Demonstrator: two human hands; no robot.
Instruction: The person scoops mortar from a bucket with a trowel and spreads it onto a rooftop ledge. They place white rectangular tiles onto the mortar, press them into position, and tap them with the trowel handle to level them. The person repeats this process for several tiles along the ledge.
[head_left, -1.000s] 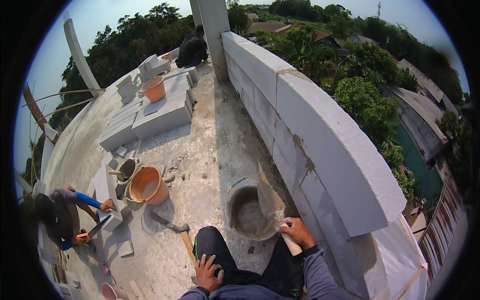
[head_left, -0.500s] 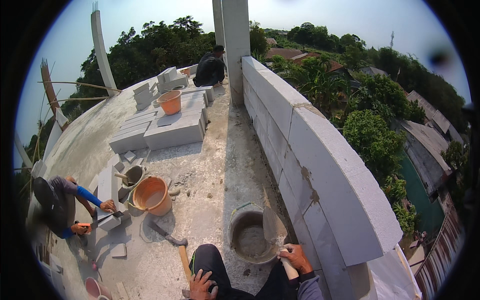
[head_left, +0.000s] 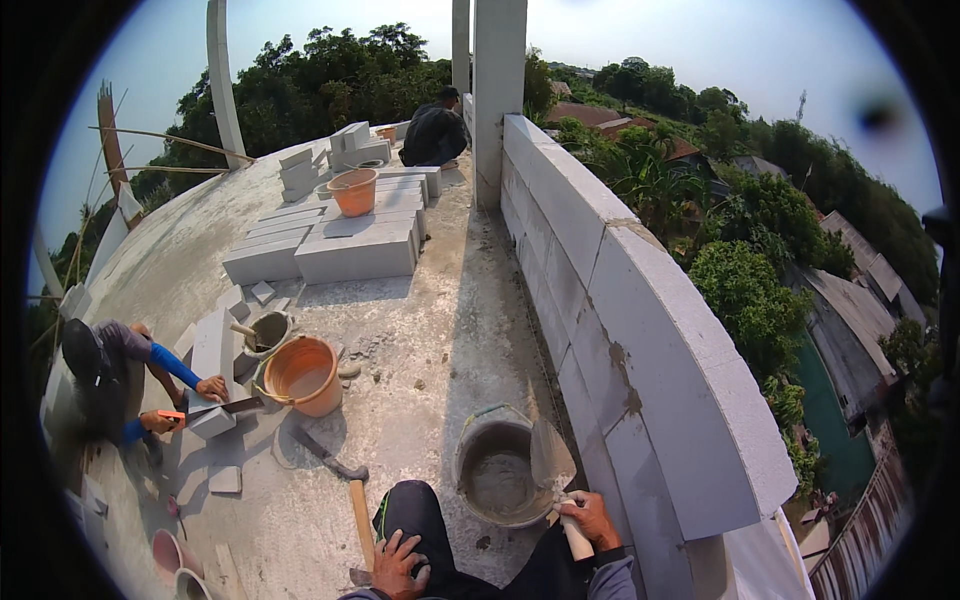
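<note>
My right hand (head_left: 590, 522) is shut on the pale handle of a trowel (head_left: 549, 458), its mortar-streaked metal blade over the right side of a dark bucket (head_left: 480, 468) with grey mortar inside. My left hand (head_left: 398, 560) rests with fingers spread on my left knee. Beside that knee lies a tool with a wooden handle (head_left: 361, 518), its metal end near my fingers. To my right stands a low wall of pale blocks (head_left: 665, 390), streaked with mortar along some joints.
At left a co-worker (head_left: 110, 380) holds an orange-handled saw (head_left: 170, 418) at a pale block (head_left: 212, 422). Orange (head_left: 305, 390) and grey (head_left: 268, 328) buckets stand nearby. Farther back are block stacks (head_left: 355, 255), another person (head_left: 433, 135) crouching and a column (head_left: 492, 100). Beyond the wall are trees and roofs.
My view has tilted upward, so the knee and wall sit lower in the picture. My hands stay on knee and trowel. The co-worker's saw has shifted slightly along the block.
</note>
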